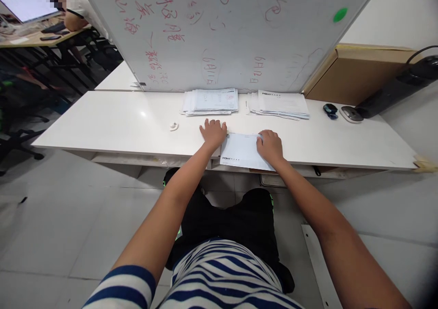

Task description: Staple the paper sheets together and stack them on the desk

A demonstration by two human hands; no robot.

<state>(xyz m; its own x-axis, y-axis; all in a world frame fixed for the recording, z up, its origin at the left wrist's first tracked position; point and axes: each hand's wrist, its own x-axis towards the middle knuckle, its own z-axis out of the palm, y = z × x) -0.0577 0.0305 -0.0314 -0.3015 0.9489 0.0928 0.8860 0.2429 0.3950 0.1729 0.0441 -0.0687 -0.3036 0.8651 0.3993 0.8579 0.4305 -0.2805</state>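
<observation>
A pale blue printed paper (241, 150) lies at the front edge of the white desk, its near edge hanging slightly over. Dark lettering shows at its lower left; whether it is a sheet or an envelope I cannot tell. My left hand (214, 133) rests on the desk with fingers spread, its thumb side by the paper's upper left corner. At the right side, my right hand (271, 146) has its fingers bent and closed on the paper's edge. Beyond my hands sit two stacks of similar papers, a left stack (215, 101) and a right stack (282, 103).
A whiteboard (226, 39) with red writing stands behind the stacks. A small white object (174, 126) lies to the left. Rightward are a dark small item (330, 111), a mouse (351, 114), a black bottle (397, 87) and a cardboard box (356, 74). A person (80, 14) sits far left.
</observation>
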